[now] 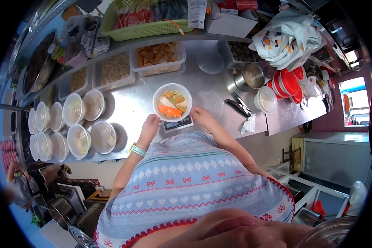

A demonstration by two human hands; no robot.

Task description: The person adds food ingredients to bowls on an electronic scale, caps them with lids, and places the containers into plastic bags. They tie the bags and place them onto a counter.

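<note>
Head view looks straight down over your patterned top at a steel counter (132,103). Your left hand (150,125) rests against the lower left rim of a white bowl (172,102), and your right hand (202,116) touches its lower right rim. Fingers of both hands lie close together against the rim. Whether they actually grip it you cannot tell from this height. A pale green watch (138,149) sits on your left wrist.

That white bowl stands on a small digital scale (178,123) near the counter's front edge, just ahead of your body. It holds pale pieces and orange pieces, with one long orange strip at the front.

Just to the right of the bowl lies a clear round lid (209,102), flat on the steel. Beyond that you have black tongs (239,105) and a crumpled tissue (248,123). A lidded white tub (265,99) stands near a stack of red bowls (288,82), with a steel pot (253,75) just behind them.

To your left, two rows of filled white bowls (78,140) are packed rim to rim. Behind the scale, clear containers hold orange cubes (158,55) and noodles (114,68). A green basket (142,25) sits on the shelf above.
</note>
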